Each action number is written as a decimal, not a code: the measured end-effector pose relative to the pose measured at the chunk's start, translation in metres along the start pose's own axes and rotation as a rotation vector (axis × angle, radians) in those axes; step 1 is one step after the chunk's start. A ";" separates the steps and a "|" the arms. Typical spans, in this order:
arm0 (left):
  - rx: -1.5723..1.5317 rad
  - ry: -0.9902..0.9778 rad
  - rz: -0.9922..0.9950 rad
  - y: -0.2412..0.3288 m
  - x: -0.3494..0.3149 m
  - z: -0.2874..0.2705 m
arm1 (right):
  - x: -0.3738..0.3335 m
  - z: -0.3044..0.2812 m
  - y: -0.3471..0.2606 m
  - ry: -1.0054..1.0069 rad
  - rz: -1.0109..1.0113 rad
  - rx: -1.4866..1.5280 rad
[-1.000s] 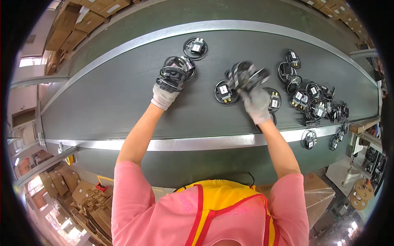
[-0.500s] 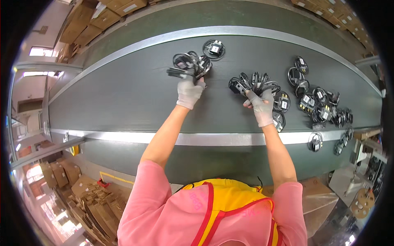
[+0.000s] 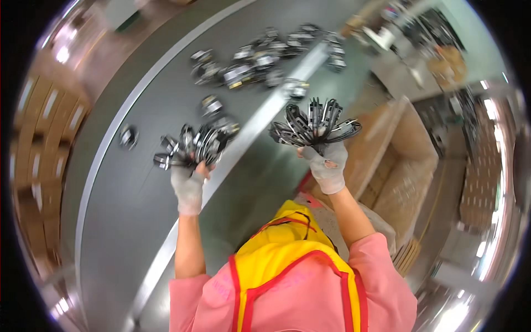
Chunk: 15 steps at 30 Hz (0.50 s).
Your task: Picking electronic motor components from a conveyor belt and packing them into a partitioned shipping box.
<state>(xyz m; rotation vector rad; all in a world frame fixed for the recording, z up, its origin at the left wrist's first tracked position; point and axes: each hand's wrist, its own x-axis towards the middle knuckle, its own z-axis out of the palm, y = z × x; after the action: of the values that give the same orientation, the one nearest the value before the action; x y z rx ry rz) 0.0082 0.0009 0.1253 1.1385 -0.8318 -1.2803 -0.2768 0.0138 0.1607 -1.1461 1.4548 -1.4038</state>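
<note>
Gloved left hand (image 3: 188, 187) is gripping a black cable bundle (image 3: 191, 144) between 9 and 10 o'clock, over the grey belt (image 3: 121, 221). Gloved right hand (image 3: 330, 167) is clasping a second bundle (image 3: 315, 123) at 2 o'clock, near an open carton (image 3: 365, 160). Loose coils (image 3: 257, 60), blurred, are lying at 12.

Top (image 3: 298, 304), pink, with short sleeves (image 3: 381, 260) and faint, deeper-pink lettering (image 3: 222, 290) across the chest. Vest-like overgarment (image 3: 287, 249), yellow, bordered in red edging (image 3: 234, 276), with yellow shoulder straps (image 3: 241, 304) and a thin dark cord (image 3: 307, 218) at front. Gloves (image 3: 188, 195), one pair, pale grey, worn on both hands (image 3: 325, 171); open at the tips in places, small hole (image 3: 330, 164) in the right.
</note>
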 end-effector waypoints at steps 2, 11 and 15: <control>0.006 -0.163 0.016 -0.003 -0.007 0.033 | -0.008 -0.044 -0.014 0.152 -0.029 -0.095; 0.177 -0.921 -0.142 -0.020 -0.075 0.264 | -0.021 -0.267 -0.019 0.769 -0.063 -0.145; 0.469 -1.328 -0.110 -0.038 -0.113 0.395 | -0.007 -0.387 0.039 0.831 0.367 0.099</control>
<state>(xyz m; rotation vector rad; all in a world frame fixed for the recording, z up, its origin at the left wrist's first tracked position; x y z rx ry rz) -0.3935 0.0458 0.2100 0.5325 -2.1327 -1.9802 -0.6491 0.1269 0.1482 -0.1718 1.9881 -1.7354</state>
